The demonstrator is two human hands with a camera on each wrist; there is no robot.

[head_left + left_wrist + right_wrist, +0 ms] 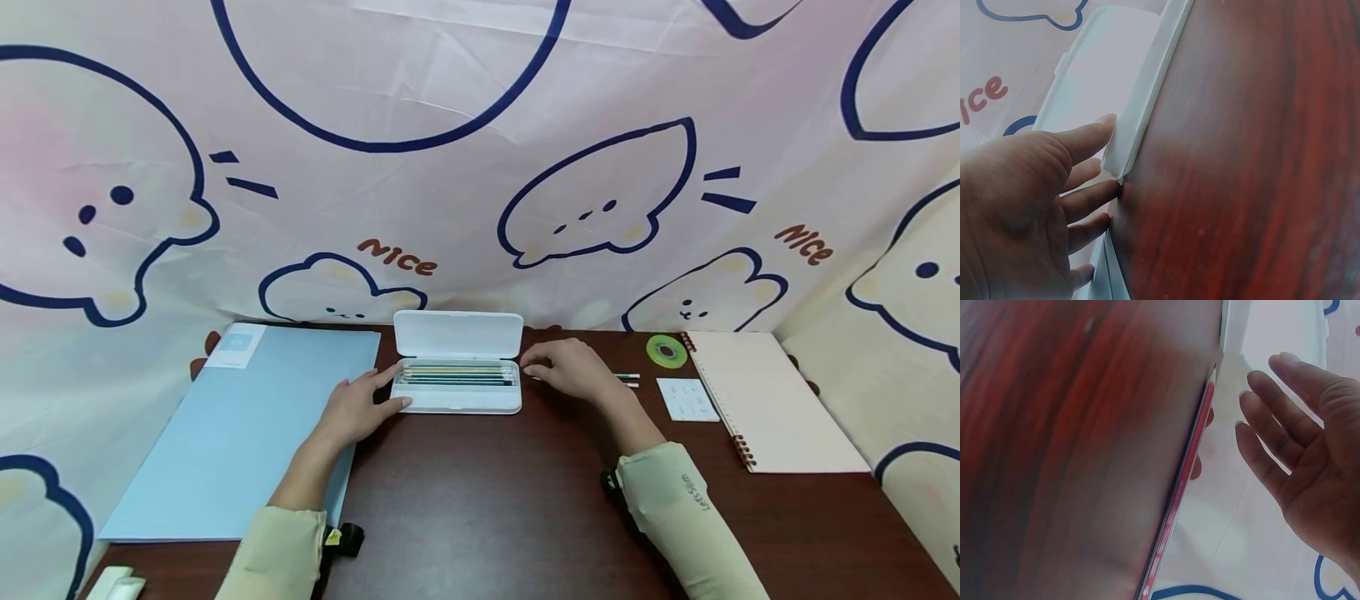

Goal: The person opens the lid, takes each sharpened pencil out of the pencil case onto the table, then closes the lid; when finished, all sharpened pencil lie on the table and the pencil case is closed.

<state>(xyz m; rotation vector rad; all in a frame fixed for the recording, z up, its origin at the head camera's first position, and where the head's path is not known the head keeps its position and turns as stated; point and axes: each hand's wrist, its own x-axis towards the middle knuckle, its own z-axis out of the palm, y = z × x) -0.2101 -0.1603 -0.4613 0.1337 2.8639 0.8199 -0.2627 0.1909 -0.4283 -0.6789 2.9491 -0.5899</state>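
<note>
A white pencil case point(455, 402) lies on the table with its lid point(459, 335) raised, and several pencils point(457, 376) lie in a row inside. My left hand point(358, 410) rests at the case's left end, thumb on the front corner and fingers fairly straight along the side. In the left wrist view, the left hand point(1022, 206) touches the case's corner. Right of the case, my right hand point(573, 368) is over loose pencils point(627, 377), which it partly hides. The right wrist view shows the right hand point(1310, 437) with relaxed, empty fingers, above a reddish pencil point(1191, 456).
A large blue folder point(255, 433) lies on the left. To the right are a roll of green tape point(667, 352), a pale square card point(687, 400) and a spiral notebook point(780, 404). A printed cloth point(450, 208) hangs behind the table. White objects point(116, 583) sit at the front left.
</note>
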